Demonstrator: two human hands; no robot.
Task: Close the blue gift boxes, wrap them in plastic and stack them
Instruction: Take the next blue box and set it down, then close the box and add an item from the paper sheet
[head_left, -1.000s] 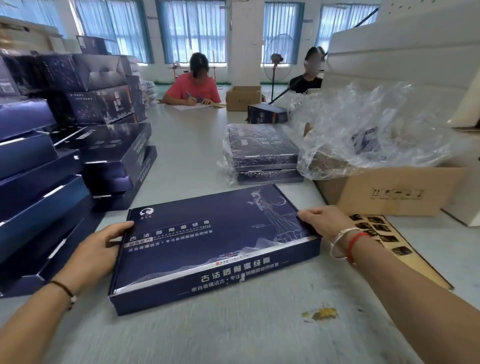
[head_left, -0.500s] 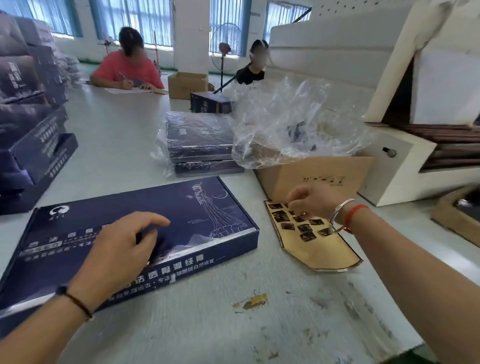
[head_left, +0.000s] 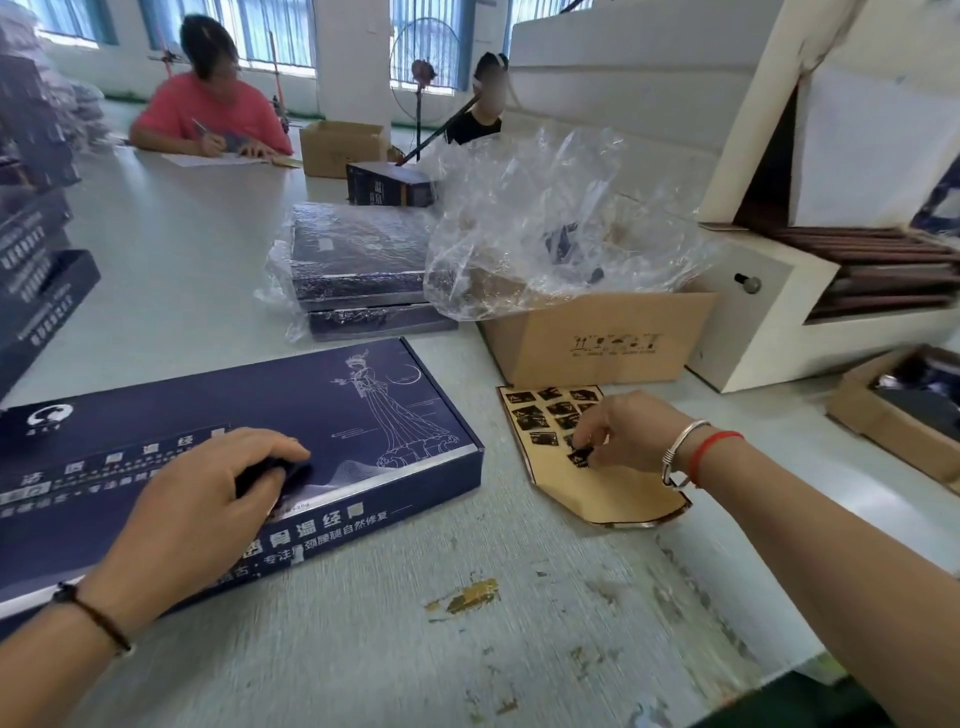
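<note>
- While the left hand (head_left: 208, 499) rests with curled fingers on the lid of the closed blue gift box (head_left: 291, 415), the box lies flat on the table (head_left: 363, 649).
- Right of it, the right hand (head_left: 631, 431) pinches a dark sticker (head_left: 580, 457) on the tan sticker sheet (head_left: 613, 499).
- Beyond that hand stands a cardboard box (head_left: 597, 338) holding crumpled clear plastic (head_left: 545, 223).
- Beyond the left hand, two wrapped boxes (head_left: 358, 260) sit stacked.
</note>
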